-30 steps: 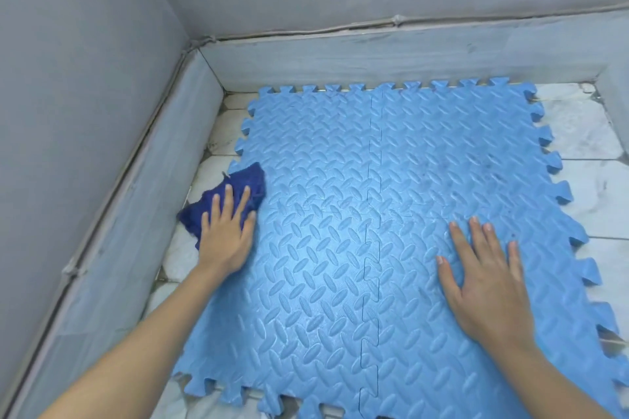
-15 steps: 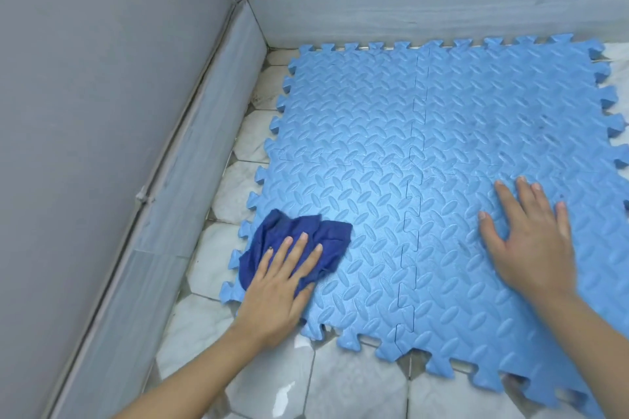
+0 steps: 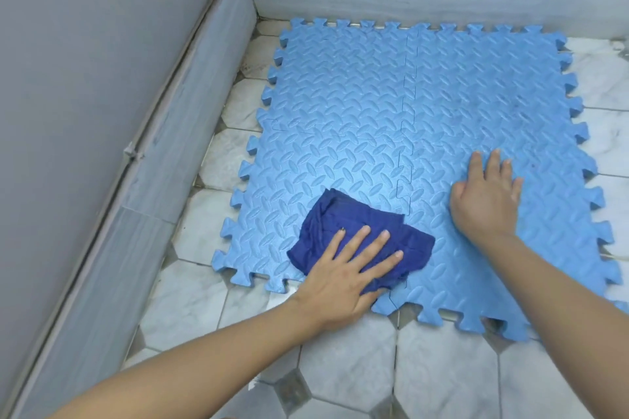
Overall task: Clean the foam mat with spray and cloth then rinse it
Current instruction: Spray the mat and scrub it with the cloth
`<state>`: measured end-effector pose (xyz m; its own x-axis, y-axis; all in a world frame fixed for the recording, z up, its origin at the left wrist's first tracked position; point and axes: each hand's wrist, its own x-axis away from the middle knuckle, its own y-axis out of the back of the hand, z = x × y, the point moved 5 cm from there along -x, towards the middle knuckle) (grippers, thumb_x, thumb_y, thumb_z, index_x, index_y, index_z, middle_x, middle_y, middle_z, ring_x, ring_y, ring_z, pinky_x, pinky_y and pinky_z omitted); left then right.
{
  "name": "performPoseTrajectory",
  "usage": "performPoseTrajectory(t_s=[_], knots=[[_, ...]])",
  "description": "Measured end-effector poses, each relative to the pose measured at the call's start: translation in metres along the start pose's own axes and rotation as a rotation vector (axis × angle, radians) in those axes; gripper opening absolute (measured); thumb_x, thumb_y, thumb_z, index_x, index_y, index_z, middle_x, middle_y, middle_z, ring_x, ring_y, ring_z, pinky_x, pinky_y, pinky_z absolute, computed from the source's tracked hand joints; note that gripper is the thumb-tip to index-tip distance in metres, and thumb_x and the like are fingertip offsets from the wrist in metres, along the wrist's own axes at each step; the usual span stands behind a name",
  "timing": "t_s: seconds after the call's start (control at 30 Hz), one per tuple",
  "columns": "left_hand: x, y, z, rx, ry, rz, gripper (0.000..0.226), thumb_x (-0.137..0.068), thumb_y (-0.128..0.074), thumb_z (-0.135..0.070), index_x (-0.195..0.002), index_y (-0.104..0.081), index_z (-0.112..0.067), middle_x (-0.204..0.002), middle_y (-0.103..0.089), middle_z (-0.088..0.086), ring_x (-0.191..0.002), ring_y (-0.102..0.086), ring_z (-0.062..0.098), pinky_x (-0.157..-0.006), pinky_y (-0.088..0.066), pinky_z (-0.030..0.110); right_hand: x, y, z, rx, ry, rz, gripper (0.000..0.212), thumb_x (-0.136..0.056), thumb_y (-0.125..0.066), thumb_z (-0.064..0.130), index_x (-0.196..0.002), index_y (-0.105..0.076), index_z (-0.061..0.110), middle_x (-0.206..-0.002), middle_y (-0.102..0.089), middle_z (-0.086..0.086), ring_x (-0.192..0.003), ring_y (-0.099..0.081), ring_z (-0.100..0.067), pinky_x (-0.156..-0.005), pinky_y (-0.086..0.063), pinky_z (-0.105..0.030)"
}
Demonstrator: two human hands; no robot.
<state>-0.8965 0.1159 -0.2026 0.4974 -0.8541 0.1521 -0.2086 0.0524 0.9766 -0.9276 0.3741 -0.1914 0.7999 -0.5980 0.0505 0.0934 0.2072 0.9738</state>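
Fingers (image 3: 371, 248) of the left hand (image 3: 343, 279) lie straight and spread on the dark blue cloth (image 3: 343, 231), pressing it flat so its whole face rubs the foam mat (image 3: 391, 132) near the front edge. Spread flat on the floor tiles (image 3: 340, 364) in the wall corner, the mat likely would creep under wiping, so the right hand (image 3: 486, 197) rests open on it, fingers extended, pinning it down.

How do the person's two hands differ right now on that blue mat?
The left hand presses on the dark blue cloth near the foam mat's front edge; the right hand rests on bare mat. The left hand's fingers are spread wide, the right's closer together. Both lie flat, palm down.
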Motion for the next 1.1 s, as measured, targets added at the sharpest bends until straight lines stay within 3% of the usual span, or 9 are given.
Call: performPoseTrajectory(t_s=[0.17,0.3,0.4,0.5,0.57,0.73,0.87,0.97,1.1], knots=[[0.000,0.016,0.106,0.108,0.448,-0.073,0.059,-0.094,-0.012,-0.053,-0.151,-0.005,-0.040,-0.160,0.003,-0.008,-0.148,0.001,0.016,-0.117,0.009,0.037,0.007,-0.003,0.003,0.007,0.109,-0.069,0.062,-0.089,-0.028,0.029,-0.146,-0.037,0.008,-0.154,-0.029,-0.024,-0.144,-0.023,-0.040,-0.113,-0.014,-0.062],[-0.015,0.032,0.184,0.194,0.779,-0.089,0.055,-0.098,-0.010,-0.052,-0.151,0.002,-0.039,-0.161,0.009,-0.005,-0.147,0.013,0.018,-0.118,0.007,0.047,0.009,-0.003,-0.001,0.027,0.142,-0.054,0.061,-0.091,-0.023,0.030,-0.145,-0.040,0.008,-0.152,-0.034,-0.025,-0.142,-0.027,-0.041,-0.113,-0.018,-0.062],[-0.028,0.031,0.155,0.148,0.533,-0.041,0.056,-0.095,-0.001,-0.057,-0.149,0.005,-0.044,-0.159,0.016,-0.012,-0.146,0.019,0.020,-0.117,0.008,0.051,0.015,-0.005,-0.003,0.030,0.153,-0.047,0.060,-0.091,-0.025,0.031,-0.144,-0.042,0.009,-0.151,-0.036,-0.023,-0.142,-0.029,-0.039,-0.113,-0.020,-0.061],[-0.054,0.028,0.097,0.034,0.146,0.007,0.054,-0.100,-0.010,-0.053,-0.152,-0.002,-0.038,-0.161,0.002,-0.007,-0.148,0.003,0.028,-0.113,0.001,0.052,0.007,-0.002,-0.001,0.011,0.126,-0.059,0.059,-0.089,-0.029,0.030,-0.141,-0.047,0.010,-0.149,-0.040,-0.022,-0.141,-0.032,-0.037,-0.113,-0.020,-0.059],[-0.080,0.029,0.078,-0.046,0.062,0.039,0.057,-0.101,-0.016,-0.053,-0.153,-0.010,-0.032,-0.161,-0.011,0.000,-0.146,-0.011,0.032,-0.110,-0.008,0.054,0.005,-0.001,0.002,0.038,0.116,-0.014,0.059,-0.089,-0.029,0.030,-0.140,-0.048,0.009,-0.147,-0.041,-0.023,-0.139,-0.033,-0.039,-0.111,-0.023,-0.060],[-0.109,0.044,0.087,-0.035,0.150,0.141,0.058,-0.099,-0.014,-0.056,-0.151,-0.025,-0.031,-0.156,-0.030,-0.001,-0.140,-0.033,0.025,-0.106,-0.036,0.056,-0.009,0.015,0.010,0.110,0.127,0.084,0.055,-0.085,-0.030,0.032,-0.122,-0.060,0.003,-0.133,-0.051,-0.025,-0.132,-0.042,-0.043,-0.105,-0.027,-0.065],[-0.151,0.051,0.132,0.027,0.230,0.069,0.055,-0.100,-0.013,-0.053,-0.151,-0.022,-0.033,-0.158,-0.022,-0.002,-0.144,-0.026,0.024,-0.111,-0.012,0.049,-0.062,0.014,0.018,0.058,0.159,0.081,0.063,-0.092,-0.027,0.047,-0.142,-0.045,0.013,-0.146,-0.043,-0.016,-0.139,-0.036,-0.035,-0.111,-0.027,-0.059],[-0.187,0.064,0.187,0.130,0.408,-0.085,0.056,-0.098,-0.013,-0.051,-0.152,-0.011,-0.035,-0.161,-0.001,-0.005,-0.148,0.000,0.019,-0.118,0.005,0.042,-0.080,0.004,0.011,0.026,0.200,0.052,0.064,-0.094,-0.024,0.051,-0.150,-0.034,0.021,-0.153,-0.034,-0.010,-0.144,-0.027,-0.029,-0.117,-0.016,-0.052],[-0.205,0.076,0.270,0.165,0.776,-0.199,0.055,-0.101,-0.016,-0.047,-0.153,-0.006,-0.033,-0.161,0.005,-0.002,-0.148,0.009,0.018,-0.119,0.006,0.043,-0.076,0.001,0.011,0.014,0.238,0.055,0.064,-0.096,-0.022,0.050,-0.149,-0.036,0.018,-0.152,-0.035,-0.012,-0.144,-0.027,-0.031,-0.117,-0.015,-0.052]])
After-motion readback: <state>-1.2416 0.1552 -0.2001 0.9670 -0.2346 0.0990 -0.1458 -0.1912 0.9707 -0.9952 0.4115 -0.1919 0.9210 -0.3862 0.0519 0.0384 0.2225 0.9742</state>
